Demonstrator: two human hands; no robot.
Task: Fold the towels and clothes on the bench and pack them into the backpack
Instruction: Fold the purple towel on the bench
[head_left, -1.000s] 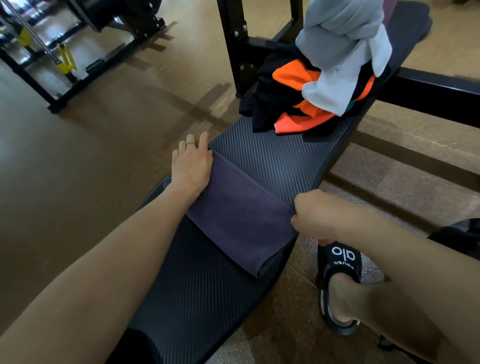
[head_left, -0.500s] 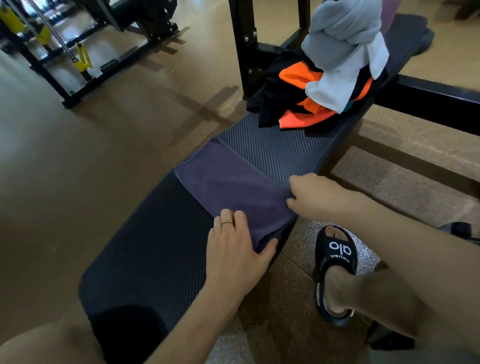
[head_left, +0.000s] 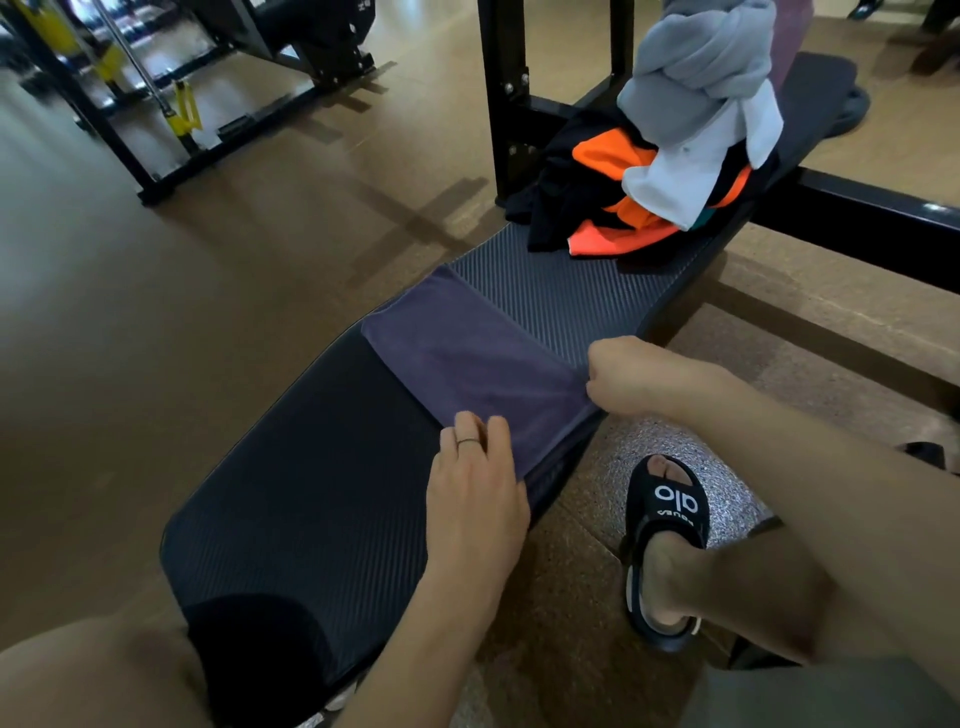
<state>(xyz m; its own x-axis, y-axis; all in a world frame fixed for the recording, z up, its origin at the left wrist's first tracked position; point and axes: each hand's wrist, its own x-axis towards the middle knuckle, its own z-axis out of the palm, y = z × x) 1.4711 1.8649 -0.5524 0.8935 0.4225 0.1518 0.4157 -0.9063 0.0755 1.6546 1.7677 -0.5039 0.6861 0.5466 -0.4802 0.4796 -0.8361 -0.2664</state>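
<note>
Towel first: a dark purple folded cloth towel lay flat across the middle of the long black ribbed padded bench, its right end reaching the bench's right edge. Far to the left, on the brown floor, stood a black steel exercise frame with yellow fittings. The left hand, wearing a thin ring, lay palm down on the bench at the towel's near corner, its fingers laid over the purple edge; the thumb side was hidden, so whether it pinched the cloth or merely pressed it could not be told. The right hand was curled at the towel's right end by the bench edge, its fingers closed on the cloth there. Beyond the towel, further along the bench, sat a loose heap of clothes: black and bright orange garments underneath, a white piece over them and a twisted grey garment on top. On the floor to the right of the bench, a foot rested in a black slide sandal with white lettering.
</note>
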